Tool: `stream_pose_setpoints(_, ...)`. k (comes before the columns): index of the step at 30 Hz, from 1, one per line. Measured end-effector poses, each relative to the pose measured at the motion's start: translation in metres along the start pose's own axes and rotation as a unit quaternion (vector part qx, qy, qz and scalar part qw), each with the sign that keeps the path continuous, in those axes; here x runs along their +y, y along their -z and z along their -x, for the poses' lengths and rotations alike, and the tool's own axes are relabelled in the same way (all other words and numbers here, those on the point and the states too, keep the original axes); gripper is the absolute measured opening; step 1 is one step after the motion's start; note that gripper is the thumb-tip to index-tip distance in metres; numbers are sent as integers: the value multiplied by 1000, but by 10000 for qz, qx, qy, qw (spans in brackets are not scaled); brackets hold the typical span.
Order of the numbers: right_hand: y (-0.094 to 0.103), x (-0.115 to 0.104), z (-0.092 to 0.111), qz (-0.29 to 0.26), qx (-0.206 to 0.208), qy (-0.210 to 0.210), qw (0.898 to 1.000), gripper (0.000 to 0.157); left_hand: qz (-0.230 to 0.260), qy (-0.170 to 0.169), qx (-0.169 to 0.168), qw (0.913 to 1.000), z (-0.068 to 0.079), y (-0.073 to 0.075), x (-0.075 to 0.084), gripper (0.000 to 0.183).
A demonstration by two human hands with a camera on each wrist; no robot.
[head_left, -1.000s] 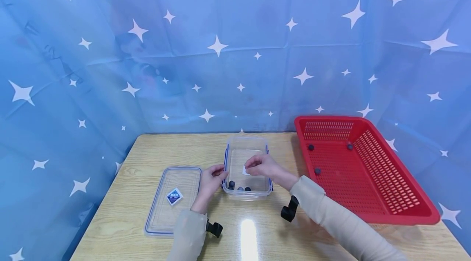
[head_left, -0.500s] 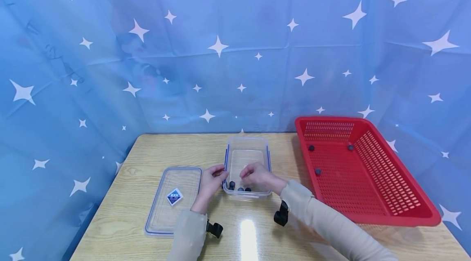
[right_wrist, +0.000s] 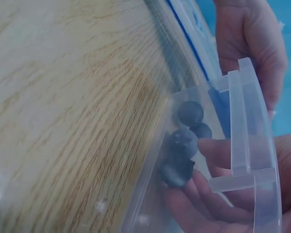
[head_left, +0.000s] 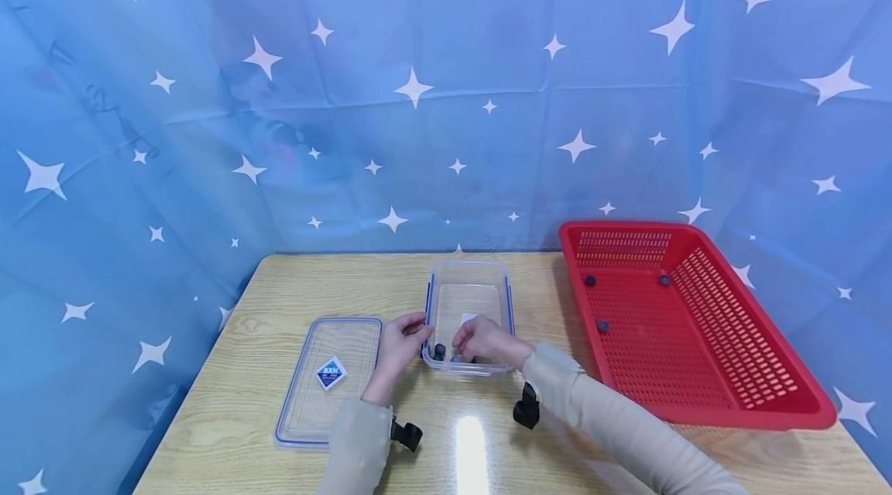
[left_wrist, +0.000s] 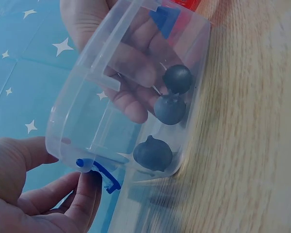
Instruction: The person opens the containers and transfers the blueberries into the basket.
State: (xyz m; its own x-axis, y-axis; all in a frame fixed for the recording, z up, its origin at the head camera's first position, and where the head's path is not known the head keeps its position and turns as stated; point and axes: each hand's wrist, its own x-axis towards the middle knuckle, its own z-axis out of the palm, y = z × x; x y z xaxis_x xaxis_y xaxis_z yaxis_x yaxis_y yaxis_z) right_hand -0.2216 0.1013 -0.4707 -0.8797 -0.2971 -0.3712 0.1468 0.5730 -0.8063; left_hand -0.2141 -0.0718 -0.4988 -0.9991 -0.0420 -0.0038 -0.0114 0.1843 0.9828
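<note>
A clear plastic food container (head_left: 468, 295) with blue side latches stands on the table. My left hand (head_left: 403, 336) holds its left side, thumb at the rim and fingers by the blue latch (left_wrist: 106, 177). My right hand (head_left: 488, 342) reaches down inside toward the near end. Several dark blueberries (left_wrist: 153, 154) lie there. In the right wrist view its fingertips (right_wrist: 211, 153) are spread around a cluster of blueberries (right_wrist: 177, 170), touching or very close to them. Whether one is pinched is not clear, but the fingers look loose.
The clear lid (head_left: 351, 340) with a blue-edged rim and a BXH label lies left of the container. To the right stands a red perforated basket (head_left: 669, 355) holding three blueberries (head_left: 602, 325). A blue starry curtain (head_left: 348, 131) hangs behind the wooden table (head_left: 307, 278).
My right hand has gone lower and toward the near end of the container, down to the blueberries. The left hand has stayed at the container's left side.
</note>
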Motion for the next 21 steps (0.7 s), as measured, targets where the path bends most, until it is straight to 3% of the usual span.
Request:
stream_pose_setpoints(12,-3,0,1,254,21,0,9997,26,10,-77,15,10000,0,0,0,30)
stream_pose_setpoints(21,7,-1,-1,-354,69,404,9985,24,80,-117,-3,9999,0,0,-2,31)
